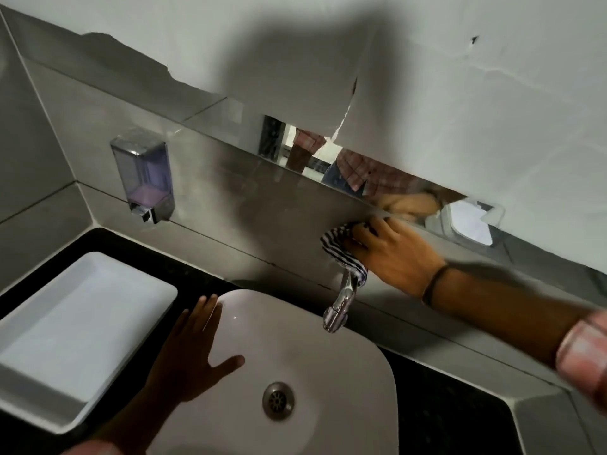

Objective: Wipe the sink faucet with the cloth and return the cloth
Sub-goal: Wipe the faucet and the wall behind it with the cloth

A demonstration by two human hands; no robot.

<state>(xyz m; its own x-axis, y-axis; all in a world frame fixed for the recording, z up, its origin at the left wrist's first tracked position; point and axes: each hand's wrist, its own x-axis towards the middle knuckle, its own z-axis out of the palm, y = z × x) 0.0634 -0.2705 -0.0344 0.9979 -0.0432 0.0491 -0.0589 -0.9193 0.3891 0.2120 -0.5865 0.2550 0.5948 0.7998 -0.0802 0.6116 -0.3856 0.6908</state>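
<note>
The right hand (394,254) is up against the grey tiled wall, its fingers closed around a striped cloth (341,249) that is bunched over the top end of the faucet (341,300). The cloth covers the part where the faucet meets the wall, and a fold of it hangs down beside the metal. A dark band circles that wrist.

The faucet is chrome and comes out of the wall just above the sink (328,372). Its long axis runs from the wall down and forward, with the spout end pointing down over the back rim of the white basin. Only the lower length of it is bare.

The left hand (193,359) lies flat and open on the sink's left rim, fingers spread and pointing toward the wall, holding nothing. The round metal drain (278,401) sits in the bottom of the basin, near the thumb.

The sink stands on a black desk (443,405). To its left lies a white rectangular tray (82,323), close beside the basin. A clear soap dispenser (143,178) is fixed to the wall above the tray. A mirror strip (377,178) above the faucet shows a checked shirt.
</note>
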